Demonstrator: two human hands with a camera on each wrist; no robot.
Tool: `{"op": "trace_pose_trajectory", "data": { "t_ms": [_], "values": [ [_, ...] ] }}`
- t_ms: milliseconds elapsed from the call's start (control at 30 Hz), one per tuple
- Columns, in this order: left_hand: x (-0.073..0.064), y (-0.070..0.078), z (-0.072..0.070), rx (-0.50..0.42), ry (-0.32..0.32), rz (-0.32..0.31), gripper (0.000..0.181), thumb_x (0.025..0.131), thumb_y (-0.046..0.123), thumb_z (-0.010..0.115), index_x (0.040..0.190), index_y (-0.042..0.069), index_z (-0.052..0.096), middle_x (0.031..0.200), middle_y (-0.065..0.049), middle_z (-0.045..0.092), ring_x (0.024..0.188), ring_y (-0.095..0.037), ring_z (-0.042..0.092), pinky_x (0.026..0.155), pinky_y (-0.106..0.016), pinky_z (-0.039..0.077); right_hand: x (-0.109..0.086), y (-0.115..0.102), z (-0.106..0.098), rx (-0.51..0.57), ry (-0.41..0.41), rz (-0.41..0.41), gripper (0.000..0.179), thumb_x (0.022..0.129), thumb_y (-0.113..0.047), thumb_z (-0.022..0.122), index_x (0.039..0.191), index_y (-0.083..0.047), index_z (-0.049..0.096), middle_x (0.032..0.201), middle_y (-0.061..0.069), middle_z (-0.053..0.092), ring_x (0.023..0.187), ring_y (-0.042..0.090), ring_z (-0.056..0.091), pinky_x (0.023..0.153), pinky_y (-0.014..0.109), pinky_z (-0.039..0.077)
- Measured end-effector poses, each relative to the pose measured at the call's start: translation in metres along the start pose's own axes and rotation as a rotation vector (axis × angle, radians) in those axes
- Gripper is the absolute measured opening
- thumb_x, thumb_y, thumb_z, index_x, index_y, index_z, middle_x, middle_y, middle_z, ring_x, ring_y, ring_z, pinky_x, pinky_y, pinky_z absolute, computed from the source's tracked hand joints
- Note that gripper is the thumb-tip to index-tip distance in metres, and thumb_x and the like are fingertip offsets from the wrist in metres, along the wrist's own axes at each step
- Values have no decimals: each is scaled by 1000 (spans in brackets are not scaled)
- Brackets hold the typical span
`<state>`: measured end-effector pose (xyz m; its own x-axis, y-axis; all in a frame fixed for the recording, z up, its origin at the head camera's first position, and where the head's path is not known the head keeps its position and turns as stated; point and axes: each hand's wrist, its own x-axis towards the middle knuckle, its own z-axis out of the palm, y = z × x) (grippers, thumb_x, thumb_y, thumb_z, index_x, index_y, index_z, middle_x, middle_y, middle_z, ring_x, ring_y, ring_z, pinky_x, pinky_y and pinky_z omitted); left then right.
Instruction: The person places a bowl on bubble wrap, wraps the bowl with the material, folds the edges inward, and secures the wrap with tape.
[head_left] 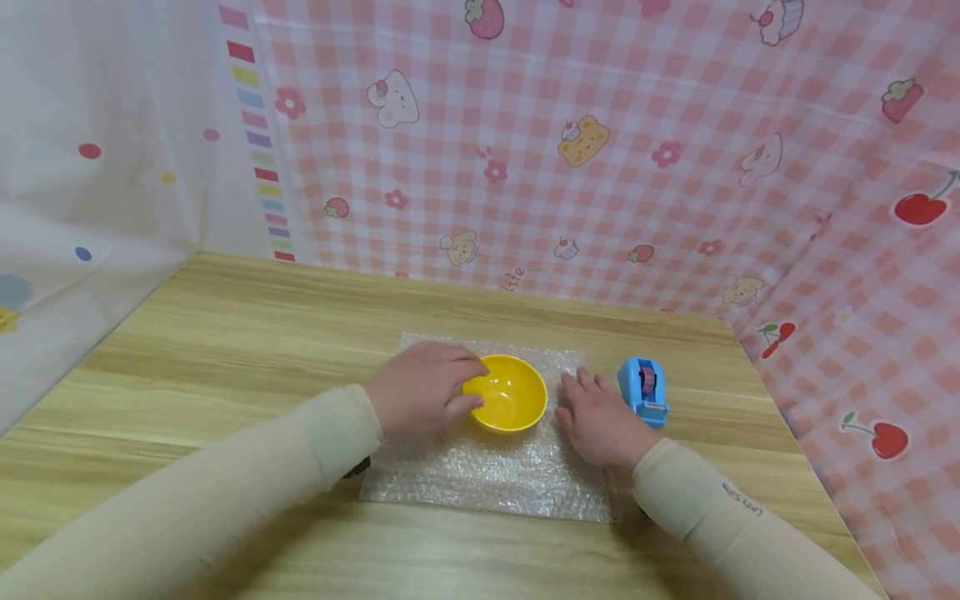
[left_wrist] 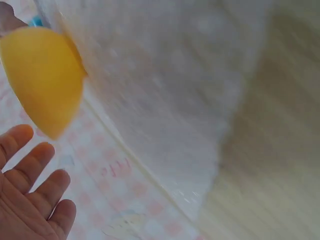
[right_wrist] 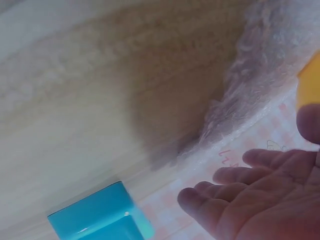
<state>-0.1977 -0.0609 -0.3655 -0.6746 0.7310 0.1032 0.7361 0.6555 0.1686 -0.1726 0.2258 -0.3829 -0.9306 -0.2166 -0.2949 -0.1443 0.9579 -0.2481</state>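
Observation:
A yellow bowl (head_left: 510, 395) stands upright on a sheet of bubble wrap (head_left: 495, 479) spread flat on the table. My left hand (head_left: 422, 388) is at the bowl's left side, its fingertips and thumb overlapping the rim in the head view. In the left wrist view, the fingers of that hand (left_wrist: 37, 187) are spread, with a gap to the yellow bowl (left_wrist: 45, 75). On the other side, my right hand (head_left: 602, 421) is over the right edge of the bubble wrap, apart from the bowl. Its fingers (right_wrist: 210, 202) are extended and hold nothing.
A blue tape dispenser (head_left: 632, 372) with a pink roll stands just right of my right hand. The wood-grain table (head_left: 225, 333) ends at a pink checked cloth (head_left: 540, 217) behind and to the right. A white dotted cloth (head_left: 97, 200) hangs at left.

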Motion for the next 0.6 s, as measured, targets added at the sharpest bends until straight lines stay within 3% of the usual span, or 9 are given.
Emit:
{"op": "trace_pose_trajectory", "data": {
  "t_ms": [367, 600],
  "values": [
    [-8, -34, -2, 21, -43, -228, 56, 108, 43, 56, 151, 8, 56, 154, -11, 59, 144, -32, 54, 123, -51, 39, 5, -9, -3, 122, 89, -32, 61, 114, -41, 37, 164, -6, 34, 172, 17, 30, 161, 39, 26, 126, 59, 27],
    [-15, -53, 3, 60, -99, -318, 59, 108, 44, 56, 152, 5, 54, 154, -16, 57, 142, -35, 54, 122, -52, 41, 5, -15, -6, 170, 107, -19, 57, 115, -38, 39, 162, -8, 39, 168, 15, 40, 155, 38, 39, 122, 58, 36]
  ]
}}
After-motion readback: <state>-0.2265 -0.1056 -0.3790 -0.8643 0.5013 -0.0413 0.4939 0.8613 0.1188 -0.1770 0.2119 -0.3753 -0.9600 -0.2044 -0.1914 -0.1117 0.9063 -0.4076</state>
